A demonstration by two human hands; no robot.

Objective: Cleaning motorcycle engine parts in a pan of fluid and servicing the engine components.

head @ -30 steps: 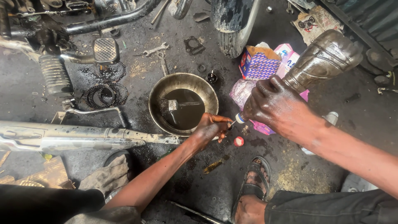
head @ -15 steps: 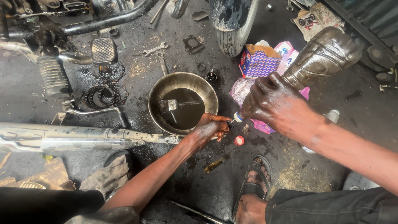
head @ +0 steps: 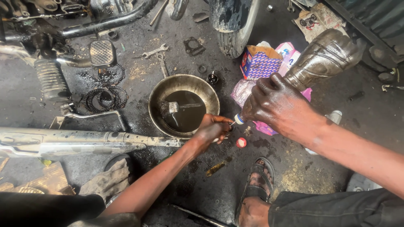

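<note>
Barely shifted since the earlier frames: right hand (head: 280,105) still clamped round the neck of a grimy, oil-darkened plastic bottle (head: 324,56), tipped mouth-down toward the left hand (head: 212,130). Left hand curled shut on a small part, too hidden to name, touching the rim of a round metal bowl of black oil (head: 158,94) on the floor. Red cap (head: 241,142) just beside.

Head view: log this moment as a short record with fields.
Place: oily workshop floor
Right hand: wrapped around a grimy plastic bottle, tilted neck-down
Left hand: cupped at the bottle's mouth, holding a small part I cannot make out
Beside the left hand: metal bowl of dark oil with a brush in it
Loose on the floor: red cap, spanners
Below: sandalled foot
</note>
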